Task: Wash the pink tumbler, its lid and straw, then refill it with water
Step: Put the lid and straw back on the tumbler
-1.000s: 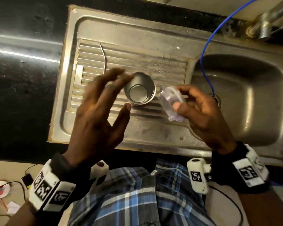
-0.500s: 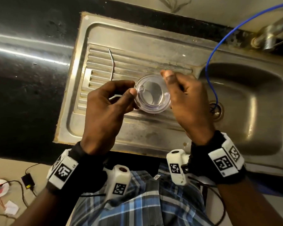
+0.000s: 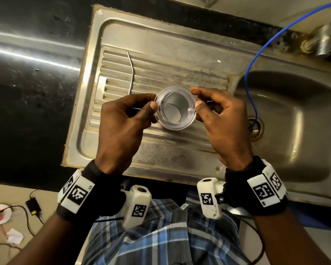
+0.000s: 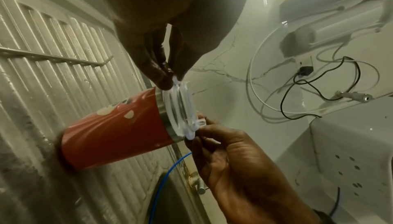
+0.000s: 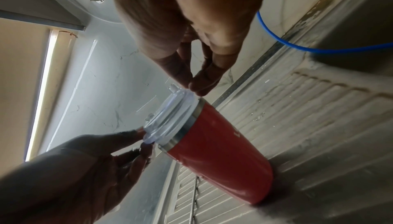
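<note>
Pinching the clear lid (image 3: 175, 108) at 9 and 3 o'clock, left hand (image 3: 122, 129) and right hand (image 3: 222, 123) seat it on the tumbler (image 4: 110, 130). Uneven pressure could cock the lid or tip the tumbler on the ribbed drainboard (image 3: 161, 73).

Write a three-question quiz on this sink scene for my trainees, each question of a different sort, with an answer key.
1. True or false: the metal straw stands inside the tumbler.
2. Multiple choice: where does the tumbler stand? A) in the sink basin B) on the ribbed draining board C) on the black counter
3. Short answer: which hands hold the clear lid, and how?

Key
1. False: it lies on the draining board, apart from the tumbler.
2. B
3. Both: the left hand and the right hand pinch the lid's opposite edges at the tumbler's mouth.
</note>
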### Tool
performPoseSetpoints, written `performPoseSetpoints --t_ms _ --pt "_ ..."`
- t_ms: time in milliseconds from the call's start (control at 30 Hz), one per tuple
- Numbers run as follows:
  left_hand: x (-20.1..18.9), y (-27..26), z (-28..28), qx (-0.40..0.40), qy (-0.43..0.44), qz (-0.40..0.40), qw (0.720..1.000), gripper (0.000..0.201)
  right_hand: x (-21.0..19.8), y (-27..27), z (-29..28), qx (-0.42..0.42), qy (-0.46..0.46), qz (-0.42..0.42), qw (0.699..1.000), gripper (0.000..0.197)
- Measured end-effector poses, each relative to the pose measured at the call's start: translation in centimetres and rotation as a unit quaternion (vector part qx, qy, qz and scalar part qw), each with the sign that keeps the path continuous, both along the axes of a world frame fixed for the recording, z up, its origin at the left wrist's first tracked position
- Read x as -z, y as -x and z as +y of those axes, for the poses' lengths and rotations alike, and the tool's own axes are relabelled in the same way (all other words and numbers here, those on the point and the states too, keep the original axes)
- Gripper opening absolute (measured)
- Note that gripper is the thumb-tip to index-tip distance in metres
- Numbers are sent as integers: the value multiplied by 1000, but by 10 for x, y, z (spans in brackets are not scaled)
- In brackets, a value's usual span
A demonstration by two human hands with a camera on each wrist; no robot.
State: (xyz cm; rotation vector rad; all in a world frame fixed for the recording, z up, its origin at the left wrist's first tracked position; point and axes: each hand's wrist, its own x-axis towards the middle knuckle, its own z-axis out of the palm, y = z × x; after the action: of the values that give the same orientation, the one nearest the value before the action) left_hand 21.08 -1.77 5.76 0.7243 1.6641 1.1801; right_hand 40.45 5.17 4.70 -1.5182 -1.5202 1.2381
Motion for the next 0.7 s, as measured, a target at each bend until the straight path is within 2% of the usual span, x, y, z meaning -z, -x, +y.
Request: performPoseSetpoints --t_ms 367,700 --pt "9 2 0 2 -16 -5 1000 19 7 -6 -2 -9 17 5 1000 25" --pt "19 1 2 -17 -8 -47 999 17 18 -7 -3 9 44 50 998 26"
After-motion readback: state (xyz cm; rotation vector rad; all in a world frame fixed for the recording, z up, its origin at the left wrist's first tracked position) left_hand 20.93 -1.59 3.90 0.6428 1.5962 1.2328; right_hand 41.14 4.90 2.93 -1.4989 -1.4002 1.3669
